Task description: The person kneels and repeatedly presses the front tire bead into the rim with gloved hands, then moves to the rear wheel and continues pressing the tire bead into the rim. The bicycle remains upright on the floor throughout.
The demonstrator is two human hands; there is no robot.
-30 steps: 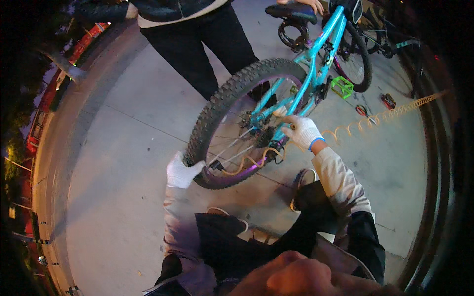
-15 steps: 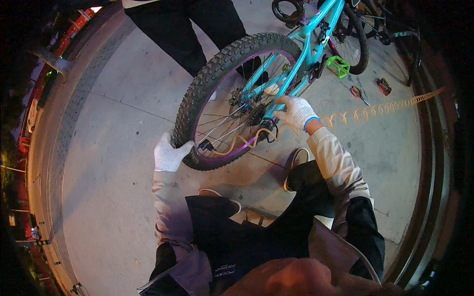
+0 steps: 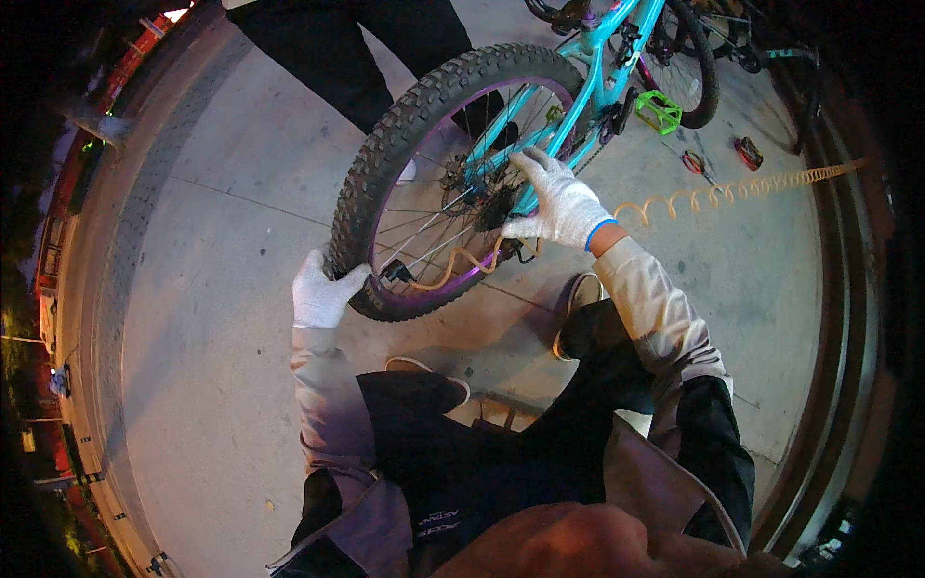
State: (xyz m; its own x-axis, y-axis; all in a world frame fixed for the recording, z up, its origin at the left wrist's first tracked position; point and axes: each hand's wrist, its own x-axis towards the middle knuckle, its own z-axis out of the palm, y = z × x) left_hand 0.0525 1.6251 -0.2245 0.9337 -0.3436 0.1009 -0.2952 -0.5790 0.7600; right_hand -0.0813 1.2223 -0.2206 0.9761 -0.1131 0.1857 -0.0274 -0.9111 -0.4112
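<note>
My left hand [image 3: 324, 292], in a white knit glove, is closed around the knobby tyre [image 3: 371, 159] of a turquoise bicycle's rear wheel, thumb at the purple rim. Beside that thumb, a black air chuck [image 3: 396, 272] sits at the rim, with a coiled yellowish air hose [image 3: 453, 268] running from it. My gloved right hand [image 3: 559, 204] is over the frame [image 3: 535, 188] near the rear hub, its fingers and thumb spread apart. It partly covers the frame and the hose. Whether its fingertips touch the frame I cannot tell.
A person in dark trousers [image 3: 337, 58] stands just beyond the wheel. The hose's coils [image 3: 761, 183] stretch to the right across the pavement. A red-handled tool [image 3: 693, 163] and a small red and black object [image 3: 748, 152] lie near a green pedal [image 3: 659, 113]. More bicycle parts stand at upper right.
My right hand has opened wider and shifted slightly left. The bicycle appears a little higher and further left in view. My left hand keeps its hold on the tyre.
</note>
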